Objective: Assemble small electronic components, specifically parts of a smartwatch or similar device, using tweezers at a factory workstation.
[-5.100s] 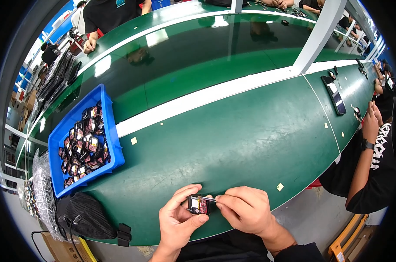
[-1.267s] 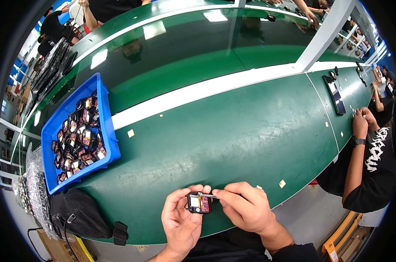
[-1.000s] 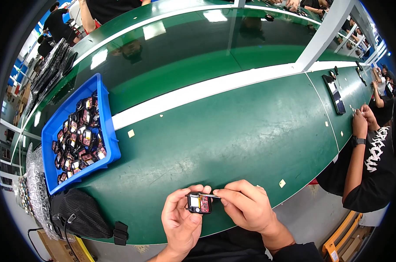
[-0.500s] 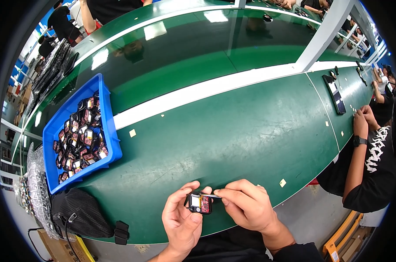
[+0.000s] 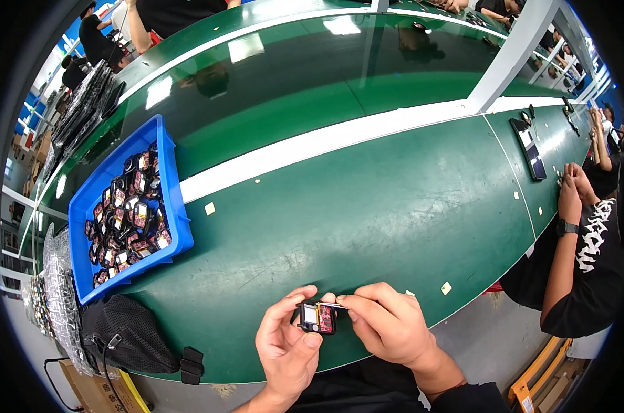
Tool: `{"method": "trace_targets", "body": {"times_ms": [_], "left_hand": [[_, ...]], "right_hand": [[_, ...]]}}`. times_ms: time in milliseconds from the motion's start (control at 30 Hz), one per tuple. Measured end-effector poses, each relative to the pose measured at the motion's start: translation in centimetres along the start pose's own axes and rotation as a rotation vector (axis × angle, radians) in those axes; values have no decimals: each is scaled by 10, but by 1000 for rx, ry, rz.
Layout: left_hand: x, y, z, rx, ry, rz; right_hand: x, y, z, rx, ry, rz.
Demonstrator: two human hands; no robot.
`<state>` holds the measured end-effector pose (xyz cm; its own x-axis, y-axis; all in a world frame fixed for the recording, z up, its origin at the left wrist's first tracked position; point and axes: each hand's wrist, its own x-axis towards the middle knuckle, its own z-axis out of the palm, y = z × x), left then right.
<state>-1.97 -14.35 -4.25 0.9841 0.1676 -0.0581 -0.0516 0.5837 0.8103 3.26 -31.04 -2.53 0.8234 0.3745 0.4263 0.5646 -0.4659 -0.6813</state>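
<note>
Head view. At the lower centre of the frame your left hand (image 5: 288, 347) cradles a small dark device (image 5: 317, 318) with a pale panel and red parts on its face, thumb and forefinger closed around its left edge. Your right hand (image 5: 388, 323) meets it from the right, fingertips pinched on a thin pale strip at the top of the device. Both hands sit at the near edge of the green table (image 5: 367, 206); nothing lies between them and the work.

To the left of the frame, a blue bin (image 5: 171, 199) stands on the table, filled with many similar small devices; it is well apart from your hands. Below it, at the lower left, a black mesh bag (image 5: 129, 334) hangs off the table edge. Small pale squares (image 5: 210, 208) lie scattered on the green surface. A white stripe (image 5: 339, 134) runs across the table's middle.

At the right of the frame a co-worker (image 5: 587, 261) in a black shirt leans over the table, with a flat dark tray (image 5: 530, 147) beyond their hands. More people stand at the upper left.
</note>
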Motion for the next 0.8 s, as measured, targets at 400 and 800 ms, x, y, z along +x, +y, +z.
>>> {"method": "trace_targets", "body": {"times_ms": [400, 800], "left_hand": [[0, -3, -4, 34, -14, 34], [-1, 6, -9, -39, -2, 13]], "right_hand": [[-1, -1, 1, -20, 19, -32], [3, 1, -2, 73, -3, -36]]}}
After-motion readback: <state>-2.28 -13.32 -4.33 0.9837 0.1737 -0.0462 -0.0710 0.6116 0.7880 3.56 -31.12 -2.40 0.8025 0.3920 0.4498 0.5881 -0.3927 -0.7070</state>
